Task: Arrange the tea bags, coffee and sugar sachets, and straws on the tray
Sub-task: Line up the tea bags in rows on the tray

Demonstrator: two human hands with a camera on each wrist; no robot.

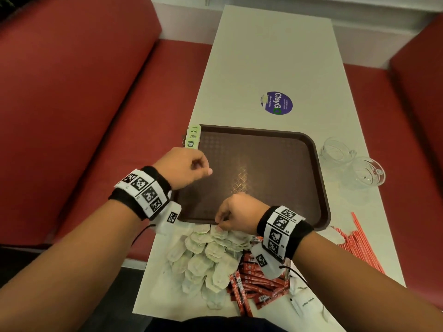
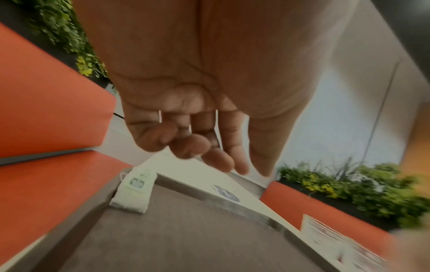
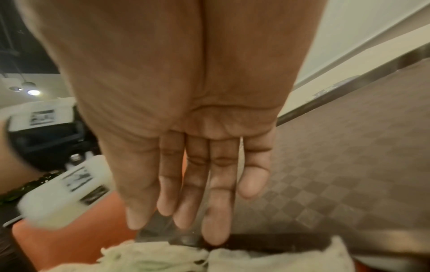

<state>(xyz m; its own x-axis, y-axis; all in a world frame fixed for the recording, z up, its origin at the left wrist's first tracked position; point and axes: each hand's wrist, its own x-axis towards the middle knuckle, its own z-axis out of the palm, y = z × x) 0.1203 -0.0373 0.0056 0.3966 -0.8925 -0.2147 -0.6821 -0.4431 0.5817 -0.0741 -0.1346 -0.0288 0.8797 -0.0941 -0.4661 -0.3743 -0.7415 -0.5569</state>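
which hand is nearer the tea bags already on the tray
Left. The left hand hovers just short of the tea bags in the tray's far left corner; the right hand is at the near rim.

Left hand hovers over the tray's near-left part, fingers loosely curled, holding nothing. Right hand reaches down past the tray's near rim, fingers extended, tips at the tea bags beside it

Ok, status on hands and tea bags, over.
Left hand empty, over tray. Right hand reaching the tea bag pile. A few tea bags in tray corner. Nothing blocking.
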